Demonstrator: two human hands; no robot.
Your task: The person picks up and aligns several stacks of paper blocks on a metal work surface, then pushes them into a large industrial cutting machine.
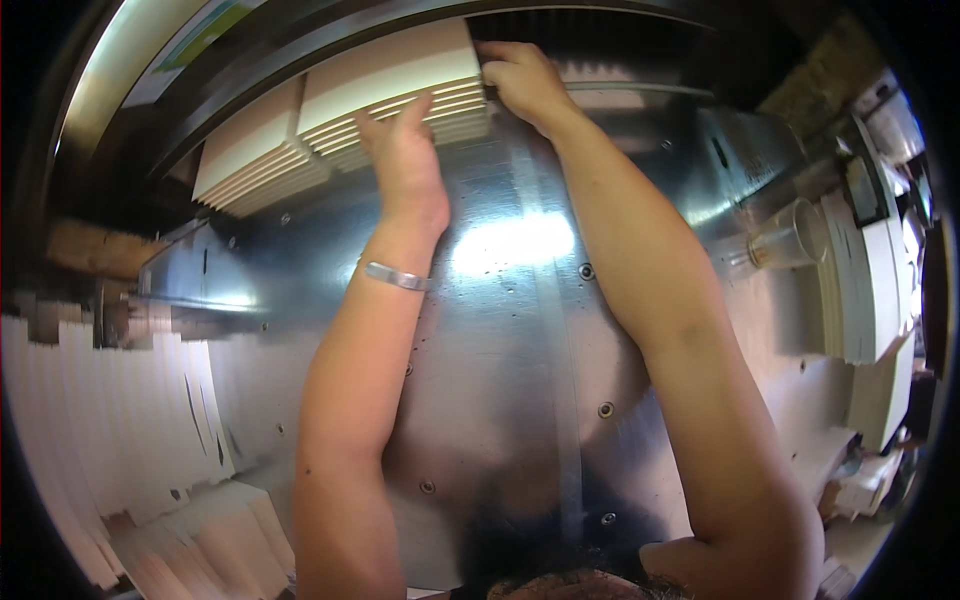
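Two stacks of flat white cardboard boxes stand side by side at the far edge under a dark overhang: a larger stack (390,65) in the middle and a smaller stack (250,130) to its left. In front of the larger stack's layered edges is my left hand (405,165), thumb and fingers spread. It seems to touch the front edges. My right hand (525,85) is at the same stack's right side, its fingers bent against the box edge. Some of its fingertips are hidden there. A silver bracelet (397,276) circles my left wrist.
A riveted metal surface (500,400) spreads below my forearms. At the right stand a clear plastic container (790,235) and stacked white boxes (860,280). More white cardboard stacks (110,420) line the left. The overhanging metal edge (270,60) runs above the far stacks.
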